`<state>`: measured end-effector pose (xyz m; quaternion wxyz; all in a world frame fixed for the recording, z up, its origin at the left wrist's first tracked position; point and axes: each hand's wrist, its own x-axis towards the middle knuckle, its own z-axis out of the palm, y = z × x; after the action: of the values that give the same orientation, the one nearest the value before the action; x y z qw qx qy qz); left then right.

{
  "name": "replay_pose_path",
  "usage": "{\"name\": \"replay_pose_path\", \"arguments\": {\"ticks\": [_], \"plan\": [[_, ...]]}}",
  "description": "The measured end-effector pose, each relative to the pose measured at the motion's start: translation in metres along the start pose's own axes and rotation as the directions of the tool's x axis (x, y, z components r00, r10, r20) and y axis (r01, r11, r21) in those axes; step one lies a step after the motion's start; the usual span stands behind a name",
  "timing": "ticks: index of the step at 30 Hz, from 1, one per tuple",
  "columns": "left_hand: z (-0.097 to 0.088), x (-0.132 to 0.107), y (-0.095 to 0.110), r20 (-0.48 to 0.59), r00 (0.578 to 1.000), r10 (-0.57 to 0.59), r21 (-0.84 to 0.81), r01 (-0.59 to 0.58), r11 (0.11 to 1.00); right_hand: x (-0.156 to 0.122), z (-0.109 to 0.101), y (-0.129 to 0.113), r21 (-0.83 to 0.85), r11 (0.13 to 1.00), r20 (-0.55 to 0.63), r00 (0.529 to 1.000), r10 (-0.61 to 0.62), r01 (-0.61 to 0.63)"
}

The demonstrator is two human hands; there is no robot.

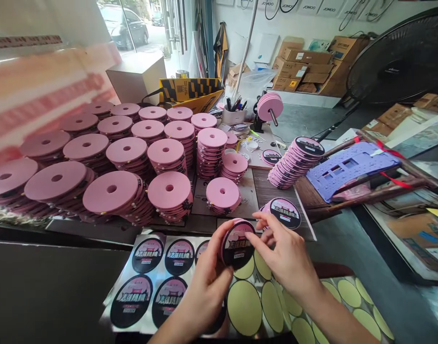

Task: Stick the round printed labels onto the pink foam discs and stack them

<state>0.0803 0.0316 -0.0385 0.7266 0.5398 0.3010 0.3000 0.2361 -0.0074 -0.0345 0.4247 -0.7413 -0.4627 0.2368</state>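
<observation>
My left hand (210, 282) is closed round a pink foam spool (225, 230) by its edge. The spool's face, turned toward me, carries a round black label (238, 248) with a pink picture and white lettering. My right hand (285, 251) is at the spool's right side, its thumb tip at the label and its other fingers apart. Below both hands lies a sheet of round labels (147, 255), with yellowish bare circles (245, 308) where labels are gone. Beyond my right hand, a labelled spool (285, 213) tops a low pile.
Many stacks of pink spools (111, 191) fill the table's left and middle. At right, a leaning stack of labelled spools (296, 162) stands near a wooden chair (312, 191) with a purple mat (351, 167). Behind are a winder (269, 107), a pen holder (234, 114) and a fan (394, 71).
</observation>
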Motion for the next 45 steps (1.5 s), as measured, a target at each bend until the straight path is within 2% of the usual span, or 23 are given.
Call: {"name": "replay_pose_path", "arguments": {"ticks": [2,4,6,7,9,10,12,14,16,19,21,23,24,26,28,30,32,34,36,40,45], "plan": [[0.007,0.006,-0.004,-0.018,1.000,-0.019,-0.022,0.018,1.000,0.000,-0.004,0.004,0.173,0.984,0.072,0.997,0.039,-0.051],[0.014,0.013,-0.009,-0.029,0.999,-0.044,-0.065,0.042,0.997,0.006,-0.016,0.013,0.361,0.925,0.111,0.991,0.078,-0.113],[0.018,0.019,-0.017,-0.018,0.999,-0.047,-0.041,0.046,0.998,0.019,-0.035,0.027,0.432,0.890,0.001,0.987,0.160,-0.145],[0.017,0.022,-0.021,0.001,0.999,-0.034,0.031,0.034,0.999,0.027,-0.047,0.035,0.429,0.889,-0.084,0.973,0.214,-0.159],[0.010,0.024,-0.030,0.083,0.997,0.007,0.300,-0.031,0.953,0.043,-0.067,0.053,0.427,0.881,-0.192,0.932,0.308,-0.203],[0.005,0.024,-0.034,0.140,0.990,0.013,0.457,-0.076,0.886,0.050,-0.075,0.061,0.427,0.874,-0.193,0.921,0.338,-0.232],[-0.008,0.024,-0.043,0.241,0.970,-0.013,0.714,-0.168,0.680,0.061,-0.083,0.076,0.408,0.872,-0.159,0.919,0.360,-0.271],[-0.021,0.023,-0.052,0.296,0.953,-0.063,0.855,-0.235,0.462,0.068,-0.082,0.086,0.376,0.885,-0.145,0.926,0.348,-0.274],[-0.032,0.022,-0.060,0.334,0.936,-0.110,0.910,-0.290,0.297,0.072,-0.079,0.093,0.346,0.902,-0.160,0.931,0.329,-0.259],[-0.048,0.022,-0.072,0.394,0.907,-0.148,0.914,-0.370,0.164,0.066,-0.077,0.095,0.284,0.932,-0.226,0.928,0.295,-0.227],[-0.056,0.020,-0.080,0.411,0.900,-0.142,0.910,-0.397,0.120,0.051,-0.074,0.089,0.082,0.985,-0.373,0.912,0.170,-0.150],[-0.060,0.017,-0.090,0.411,0.903,-0.125,0.911,-0.402,0.093,0.024,-0.061,0.080,-0.166,0.984,-0.458,0.889,-0.016,-0.068],[-0.058,0.015,-0.095,0.403,0.908,-0.114,0.915,-0.395,0.084,0.008,-0.049,0.076,-0.231,0.972,-0.438,0.896,-0.072,-0.035],[-0.047,0.012,-0.107,0.364,0.928,-0.076,0.930,-0.359,0.077,-0.024,-0.016,0.073,-0.205,0.978,-0.202,0.975,-0.090,0.048],[-0.028,0.012,-0.117,0.308,0.951,-0.019,0.947,-0.305,0.098,-0.049,0.022,0.080,-0.201,0.976,-0.015,0.996,-0.083,0.078],[-0.009,0.014,-0.126,0.261,0.964,0.042,0.951,-0.264,0.162,-0.061,0.055,0.096,-0.236,0.970,-0.052,0.996,-0.073,0.059],[0.003,0.019,-0.131,0.223,0.971,0.090,0.939,-0.238,0.249,-0.062,0.075,0.113,-0.264,0.964,-0.149,0.988,-0.050,0.009],[0.006,0.023,-0.132,0.207,0.972,0.108,0.924,-0.231,0.306,-0.059,0.084,0.124,-0.253,0.967,-0.211,0.977,-0.024,-0.031],[0.003,0.027,-0.130,0.218,0.970,0.105,0.917,-0.241,0.319,-0.055,0.084,0.126,-0.210,0.977,-0.237,0.972,-0.005,-0.046],[-0.004,0.027,-0.120,0.242,0.967,0.085,0.922,-0.256,0.290,-0.055,0.080,0.116,-0.131,0.990,-0.296,0.955,0.018,-0.059],[-0.001,0.023,-0.116,0.222,0.973,0.069,0.945,-0.232,0.231,-0.061,0.078,0.112,-0.093,0.995,-0.351,0.936,0.010,-0.045]]}}
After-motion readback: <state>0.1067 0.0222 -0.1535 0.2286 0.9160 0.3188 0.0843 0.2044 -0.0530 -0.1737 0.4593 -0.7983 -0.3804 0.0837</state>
